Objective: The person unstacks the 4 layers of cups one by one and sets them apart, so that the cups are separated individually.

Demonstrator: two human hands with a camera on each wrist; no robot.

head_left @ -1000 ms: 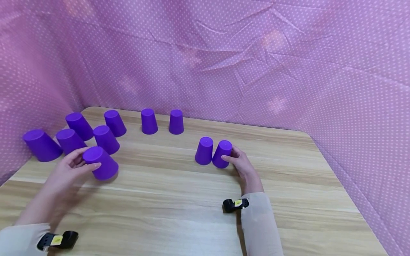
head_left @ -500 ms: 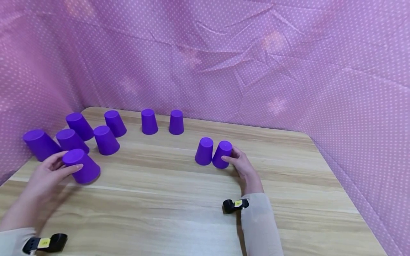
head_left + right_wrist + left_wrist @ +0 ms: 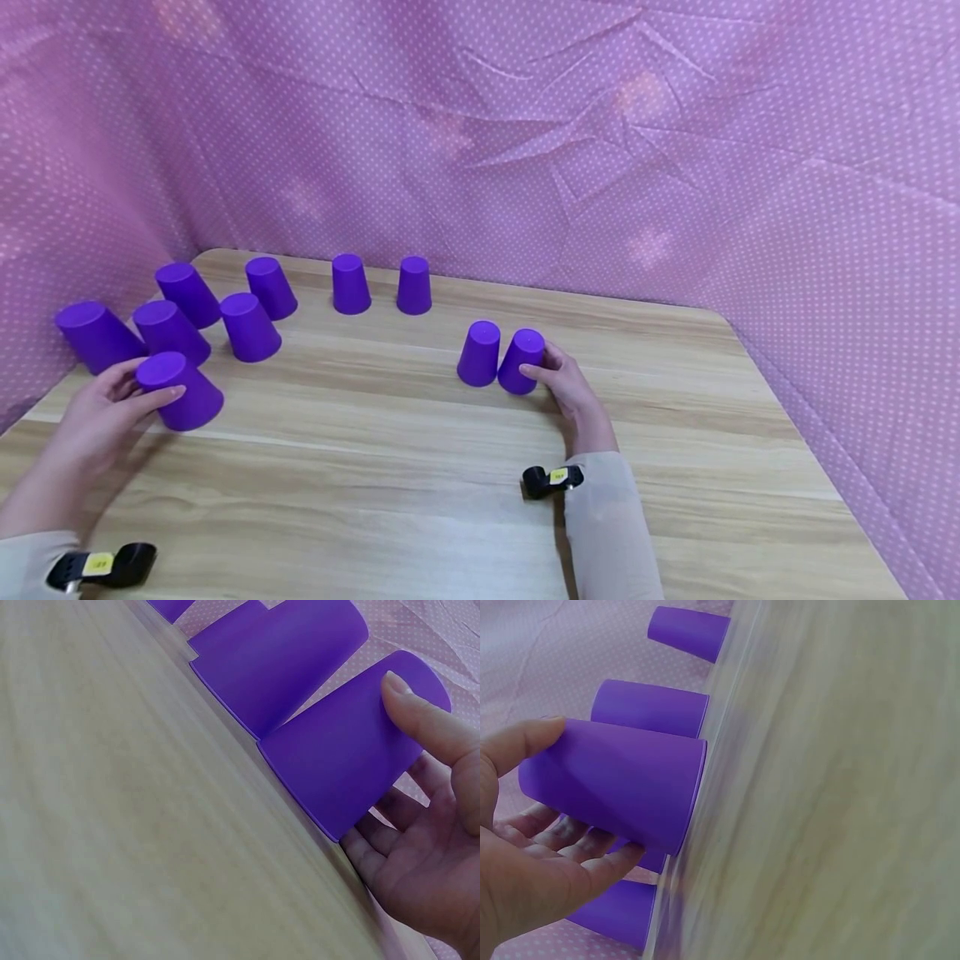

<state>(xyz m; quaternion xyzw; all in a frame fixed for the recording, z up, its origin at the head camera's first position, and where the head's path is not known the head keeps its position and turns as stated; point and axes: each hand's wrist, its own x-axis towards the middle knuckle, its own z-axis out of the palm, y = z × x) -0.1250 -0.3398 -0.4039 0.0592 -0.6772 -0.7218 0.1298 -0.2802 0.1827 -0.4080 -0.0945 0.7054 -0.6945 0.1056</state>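
My left hand [image 3: 101,417] grips an upside-down purple cup [image 3: 183,393] at the near left, thumb on one side and fingers curled round the other. In the left wrist view that cup [image 3: 622,780] has its rim right at the tabletop. Right of centre, my right hand [image 3: 570,385] holds another upside-down purple cup [image 3: 521,363], its thumb [image 3: 420,716] pressed on the wall near the base. Close against its left side stands a matching cup [image 3: 478,357]. Just behind the left hand's cup are two more, an outer cup [image 3: 105,340] and an inner cup [image 3: 174,333].
Further purple cups stand upside down: one cup [image 3: 251,329] mid-left, a cup [image 3: 191,297] and a cup [image 3: 273,290] behind it, and a pair, cup [image 3: 352,287] and cup [image 3: 415,288], toward the back. A pink dotted curtain [image 3: 480,150] borders the wooden table [image 3: 420,467].
My left hand has carried its cup leftward, to in front of the left group, slowing over the last half second. The right hand and its cup have stayed in place.
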